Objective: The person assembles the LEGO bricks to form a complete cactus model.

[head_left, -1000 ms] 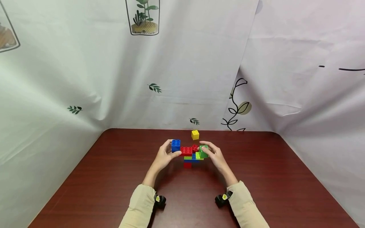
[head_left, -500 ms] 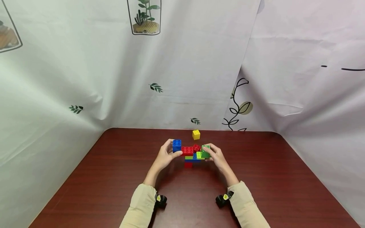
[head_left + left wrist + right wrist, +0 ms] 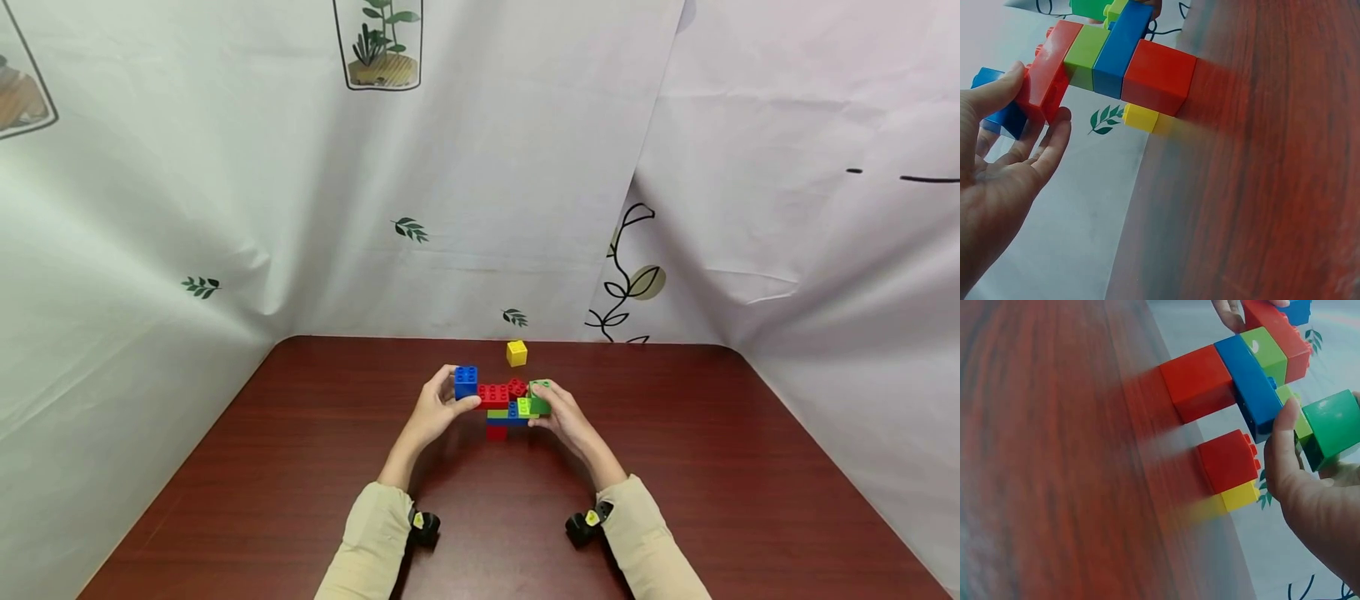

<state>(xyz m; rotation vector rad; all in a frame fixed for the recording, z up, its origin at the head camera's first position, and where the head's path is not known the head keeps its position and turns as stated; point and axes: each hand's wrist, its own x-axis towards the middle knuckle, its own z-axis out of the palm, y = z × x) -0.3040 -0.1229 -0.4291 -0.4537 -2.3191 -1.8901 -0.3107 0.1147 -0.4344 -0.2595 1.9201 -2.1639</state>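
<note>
A toy brick assembly stands mid-table: a red base brick, a long blue brick on it, lime green bricks above, and a long red brick reaching left. A blue brick sits atop its left end. My left hand grips this end, thumb against the red brick's near side and fingers around behind. At the right end my right hand holds a green brick over the lime brick. One right-hand digit reaches the long blue brick's end in the right wrist view.
Behind the assembly, a separate red brick stands on the dark wooden table. Farther back, near the table's rear edge, is a yellow brick. A pale printed cloth hangs along the back and sides.
My right hand's extended finger has drawn in around the green brick, and a lower digit has come to the long blue brick's right end. My left hand keeps its grip.
</note>
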